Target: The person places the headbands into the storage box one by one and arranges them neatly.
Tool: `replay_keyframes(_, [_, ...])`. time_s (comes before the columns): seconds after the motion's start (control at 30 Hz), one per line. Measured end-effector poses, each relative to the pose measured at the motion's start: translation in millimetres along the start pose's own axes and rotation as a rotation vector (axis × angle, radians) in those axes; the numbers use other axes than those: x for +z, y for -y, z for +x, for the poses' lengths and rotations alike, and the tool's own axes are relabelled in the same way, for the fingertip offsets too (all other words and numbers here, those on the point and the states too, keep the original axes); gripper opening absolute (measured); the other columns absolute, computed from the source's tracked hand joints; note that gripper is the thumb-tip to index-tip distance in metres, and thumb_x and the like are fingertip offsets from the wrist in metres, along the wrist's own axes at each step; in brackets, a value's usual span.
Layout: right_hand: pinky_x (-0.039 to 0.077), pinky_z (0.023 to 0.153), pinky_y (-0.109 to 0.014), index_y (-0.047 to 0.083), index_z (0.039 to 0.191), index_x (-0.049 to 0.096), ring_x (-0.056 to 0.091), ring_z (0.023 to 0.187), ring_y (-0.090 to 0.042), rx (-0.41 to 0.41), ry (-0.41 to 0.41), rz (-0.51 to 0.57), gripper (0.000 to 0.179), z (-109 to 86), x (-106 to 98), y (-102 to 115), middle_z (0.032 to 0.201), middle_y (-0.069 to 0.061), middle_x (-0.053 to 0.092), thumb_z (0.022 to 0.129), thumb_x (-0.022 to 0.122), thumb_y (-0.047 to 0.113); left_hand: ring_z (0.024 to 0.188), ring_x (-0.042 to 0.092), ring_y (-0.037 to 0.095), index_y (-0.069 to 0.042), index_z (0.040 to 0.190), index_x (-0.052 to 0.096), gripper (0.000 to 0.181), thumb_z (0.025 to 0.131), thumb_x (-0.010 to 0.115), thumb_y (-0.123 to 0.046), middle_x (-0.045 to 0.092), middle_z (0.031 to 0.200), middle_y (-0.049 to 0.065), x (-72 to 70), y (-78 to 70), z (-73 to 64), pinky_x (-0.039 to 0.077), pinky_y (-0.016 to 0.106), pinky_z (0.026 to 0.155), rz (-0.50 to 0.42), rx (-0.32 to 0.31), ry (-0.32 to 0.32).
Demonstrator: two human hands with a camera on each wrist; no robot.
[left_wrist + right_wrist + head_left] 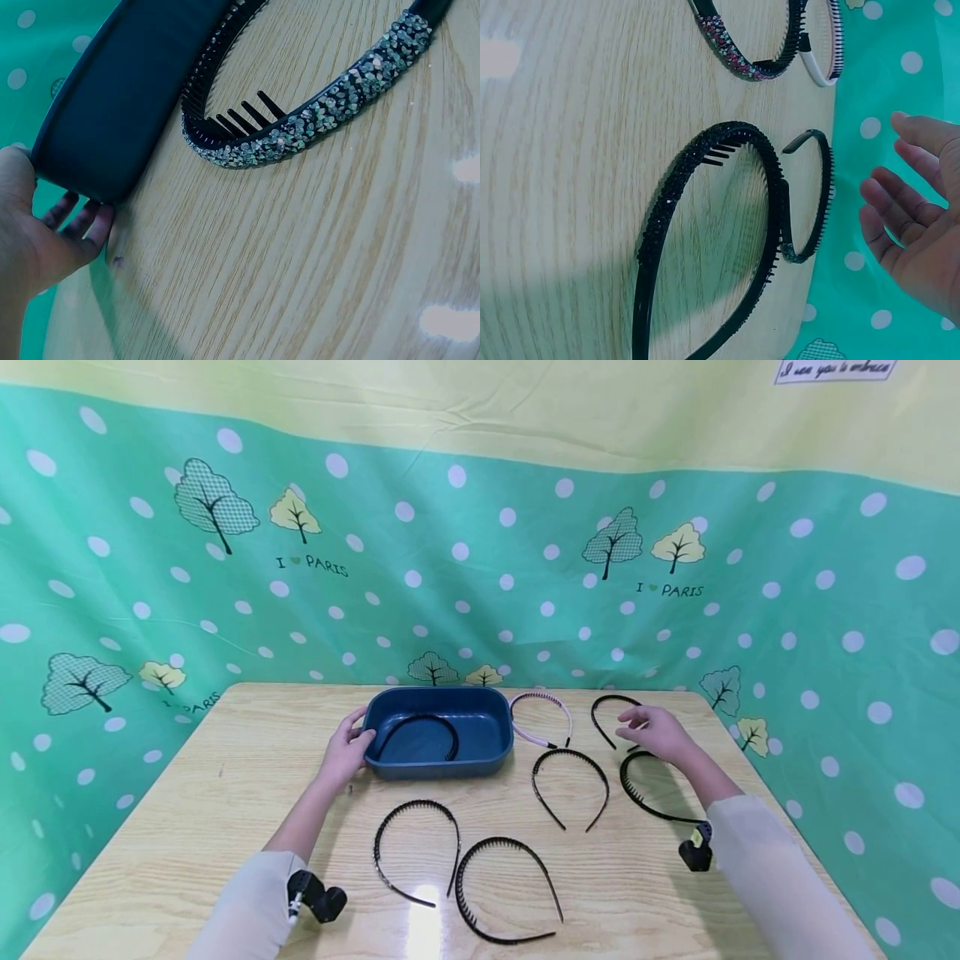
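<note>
My left hand (pixel 347 750) grips the left end of a dark blue plastic tub (pixel 435 770), thumb at the rim and fingers lower on the wall. Inside the tub lies one black toothed headband (pixel 453 739). Over the table's right side, my right hand (pixel 656 732) hovers with loosely bent fingers and holds nothing. Nearest to it are a thin black headband (pixel 597 727) at the back and a black-beaded headband (pixel 667 195) closer to the front. In the left wrist view, a headband with clear stones (pixel 330 112) lies in front of the tub.
A pale pink headband (pixel 567 718) lies right of the tub. A black headband with coloured stones (pixel 724 45) rests in front of it. Another black headband (pixel 461 893) lies near the table's front. Behind the wooden table (pixel 225 793) hangs a green dotted cloth (pixel 465 610).
</note>
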State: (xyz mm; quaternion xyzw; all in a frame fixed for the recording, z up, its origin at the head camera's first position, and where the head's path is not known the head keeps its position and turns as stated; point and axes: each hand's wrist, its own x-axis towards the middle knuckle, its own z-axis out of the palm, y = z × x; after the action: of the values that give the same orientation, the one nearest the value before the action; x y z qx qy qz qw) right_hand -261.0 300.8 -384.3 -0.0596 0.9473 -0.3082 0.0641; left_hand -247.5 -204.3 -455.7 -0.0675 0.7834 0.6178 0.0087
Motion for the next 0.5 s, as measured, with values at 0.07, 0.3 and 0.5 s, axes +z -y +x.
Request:
replay_keyframes(0.07, [0.05, 0.072, -0.035, 0.001, 0.123, 0.056, 0.055, 0.101, -0.033, 0.002, 0.0, 0.001, 0.044, -0.3, 0.0, -1.5, 0.115, -0.023, 0.056, 0.091, 0.059, 0.032, 0.106, 0.054, 0.038, -0.02, 0.149, 0.025, 0.053, 0.099, 0.043, -0.019, 0.041, 0.137, 0.025, 0.0, 0.4, 0.2, 0.052, 0.025, 0.062, -0.004, -0.002, 0.0])
replay_keyframes(0.3, [0.049, 0.071, -0.035, 0.0, 0.123, 0.055, 0.056, 0.098, -0.032, 0.0, -0.002, -0.011, 0.045, -0.1, -0.5, -5.7, 0.114, -0.023, 0.056, 0.091, 0.059, 0.032, 0.106, 0.054, 0.037, -0.02, 0.149, 0.025, 0.053, 0.099, 0.043, -0.019, 0.041, 0.136, 0.025, 0.1, 0.2, -0.4, 0.052, 0.024, 0.062, -0.011, -0.007, -0.002])
replay_keyframes(0.5, [0.05, 0.07, -0.034, -0.003, 0.123, 0.055, 0.056, 0.097, -0.032, -0.006, 0.004, -0.043, 0.044, 1.5, 0.0, -11.1, 0.114, -0.024, 0.056, 0.092, 0.059, 0.028, 0.108, 0.053, 0.038, -0.02, 0.149, 0.025, 0.053, 0.099, 0.042, -0.02, 0.041, 0.137, 0.025, 0.0, 0.0, -0.8, 0.052, 0.024, 0.063, -0.009, -0.004, 0.0])
